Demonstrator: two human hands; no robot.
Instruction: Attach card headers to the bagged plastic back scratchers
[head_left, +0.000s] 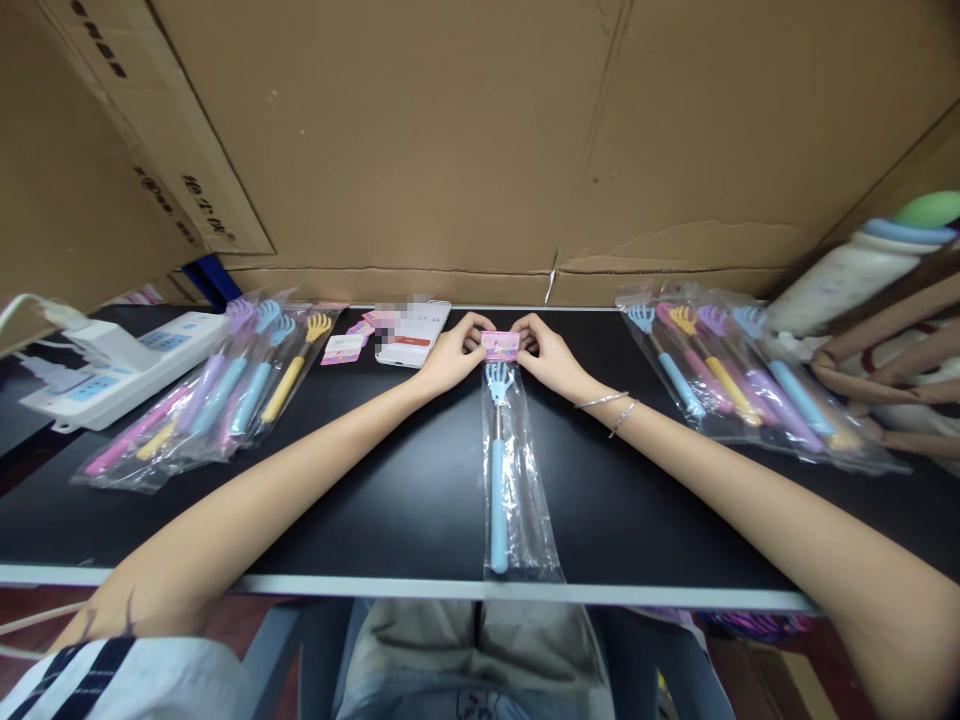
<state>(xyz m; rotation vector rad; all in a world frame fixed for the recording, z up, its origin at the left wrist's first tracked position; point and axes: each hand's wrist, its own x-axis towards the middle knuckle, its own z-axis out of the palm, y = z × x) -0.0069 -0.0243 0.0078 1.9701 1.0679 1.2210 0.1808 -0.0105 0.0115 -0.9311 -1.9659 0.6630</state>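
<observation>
A small pink printed card (501, 346) is pinched at its two ends between my left hand (456, 354) and my right hand (547, 354). It sits at the top end of a clear plastic bag (529, 480). Inside the bag lies a blue back scratcher (499, 490), claw end toward the card and handle toward me. The bag's lower end hangs slightly over the table's front edge. Whether the card is fastened to the bag, I cannot tell. Left of my left hand are a white phone (412, 335) and several loose pink cards (343, 348).
Bagged back scratchers in several colours lie in a left pile (240, 370) and a right pile (720, 370). A white power strip (135, 365) with plugs is at far left. A bottle (847, 270) leans at far right. Cardboard (450, 140) walls the black table (360, 520).
</observation>
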